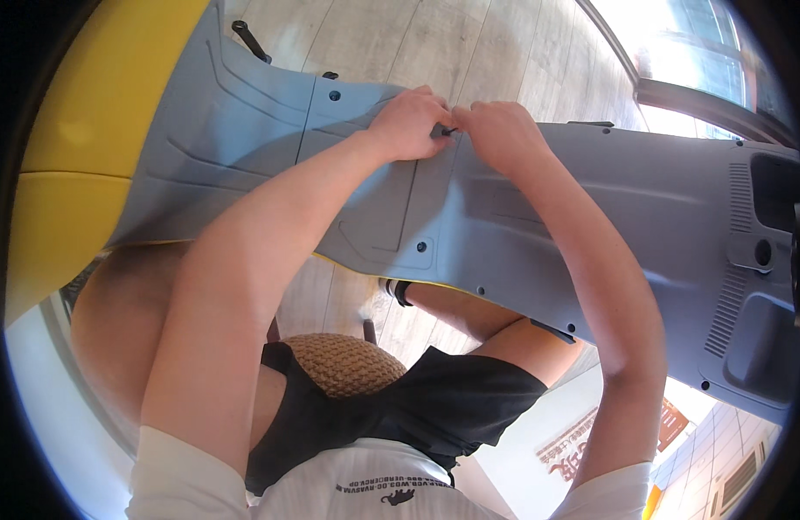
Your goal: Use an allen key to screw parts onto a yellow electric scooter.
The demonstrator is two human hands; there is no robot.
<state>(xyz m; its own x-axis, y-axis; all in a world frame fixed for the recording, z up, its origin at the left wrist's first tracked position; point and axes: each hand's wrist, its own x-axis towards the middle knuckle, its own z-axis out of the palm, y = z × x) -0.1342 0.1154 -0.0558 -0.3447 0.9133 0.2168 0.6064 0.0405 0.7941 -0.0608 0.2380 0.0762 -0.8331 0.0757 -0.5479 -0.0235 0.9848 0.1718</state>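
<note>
The grey plastic floor panel (374,217) of a yellow scooter spans the view in front of me, joining a taller grey front panel (591,191) on the right. My left hand (413,124) is closed at the far edge of the floor panel, its fingers around a small dark piece (441,131) that I cannot name. Beside it, my right hand (502,134) has its fingers curled together, with the fingertips almost touching the left hand. What the right fingers hold, if anything, is hidden.
Yellow bodywork (88,130) rises on the left. A black footpeg (251,42) sticks out beyond the far side. Dark recessed holes, one a round fastener hole (421,247), dot the panels. A woven stool (339,360) is under me, and a glass door (703,52) stands far right.
</note>
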